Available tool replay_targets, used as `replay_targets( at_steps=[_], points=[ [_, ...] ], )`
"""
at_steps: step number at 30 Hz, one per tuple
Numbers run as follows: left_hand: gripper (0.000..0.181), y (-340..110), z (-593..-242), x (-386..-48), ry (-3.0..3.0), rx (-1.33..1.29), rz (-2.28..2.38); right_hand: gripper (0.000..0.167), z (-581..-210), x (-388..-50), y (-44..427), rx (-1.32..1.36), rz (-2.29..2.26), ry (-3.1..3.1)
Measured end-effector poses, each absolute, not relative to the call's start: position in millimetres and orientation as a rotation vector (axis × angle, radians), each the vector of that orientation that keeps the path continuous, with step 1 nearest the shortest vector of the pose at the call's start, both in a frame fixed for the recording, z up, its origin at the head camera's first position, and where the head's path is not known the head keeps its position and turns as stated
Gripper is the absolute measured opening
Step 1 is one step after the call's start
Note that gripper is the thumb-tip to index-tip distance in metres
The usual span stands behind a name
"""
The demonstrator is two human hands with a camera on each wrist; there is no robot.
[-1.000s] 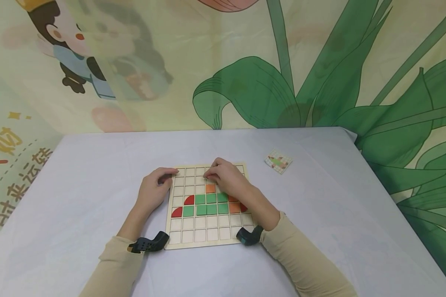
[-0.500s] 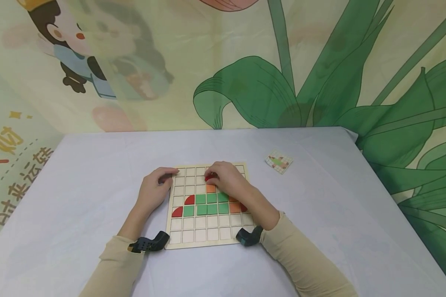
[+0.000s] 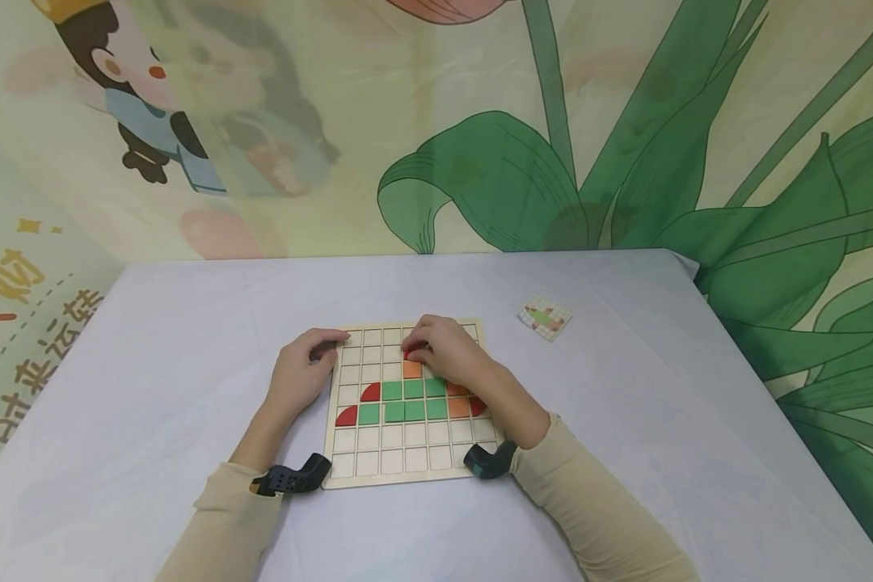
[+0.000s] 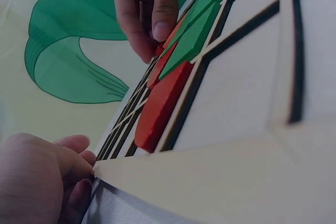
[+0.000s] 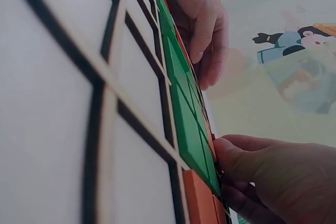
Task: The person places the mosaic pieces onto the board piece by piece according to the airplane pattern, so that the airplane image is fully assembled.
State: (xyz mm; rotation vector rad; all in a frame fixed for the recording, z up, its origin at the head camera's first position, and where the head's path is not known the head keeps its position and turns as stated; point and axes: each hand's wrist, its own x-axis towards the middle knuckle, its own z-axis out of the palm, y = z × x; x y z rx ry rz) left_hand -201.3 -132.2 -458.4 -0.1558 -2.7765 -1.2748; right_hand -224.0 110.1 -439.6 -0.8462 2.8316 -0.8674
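A square wooden grid board (image 3: 415, 462) lies on the table, partly filled with green square tiles (image 3: 413, 411), orange tiles (image 3: 411, 369) and red quarter-round tiles (image 3: 370, 393). My left hand (image 3: 300, 373) holds the board's upper left edge with thumb and fingers. Over the upper middle of the grid, my right hand (image 3: 451, 352) pinches a small red tile (image 3: 409, 354) in the cell just above the single orange tile. In the left wrist view, only a bit of that red tile (image 4: 158, 50) shows beneath the fingertips. The right hand and wrist hide part of the board's right side.
A small patterned card (image 3: 545, 317) with a coloured grid picture lies beyond the board to the right. White cloth (image 3: 189, 364) covers the table. Behind it hangs a printed backdrop (image 3: 495, 178) with leaves.
My right hand has come slightly down, and the red tile in its fingers, first hidden, then visible, now sits lower, against the orange tile's cell. My left hand stays at the board's edge.
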Motion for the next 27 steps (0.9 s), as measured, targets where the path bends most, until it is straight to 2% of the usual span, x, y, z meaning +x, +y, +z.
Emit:
replay_targets(
  at_steps=[6,15,22,27],
  points=[
    [0.03,-132,-456,-201,-2.772,-0.161,-1.29,0.006,-433,-220,109,-0.721,-0.888,2.84],
    [0.03,-134,-457,-200,-2.77,-0.156,-1.28,0.01,-412,-217,119,-0.821,-0.822,2.792],
    [0.03,-131,-460,-200,-2.783,-0.157,-1.286,0.019,-385,-206,160,-0.665,-0.889,2.839],
    [0.03,-132,-459,-203,-2.775,-0.143,-1.269,0.022,-387,-184,192,-0.55,-0.653,2.79]
  ],
)
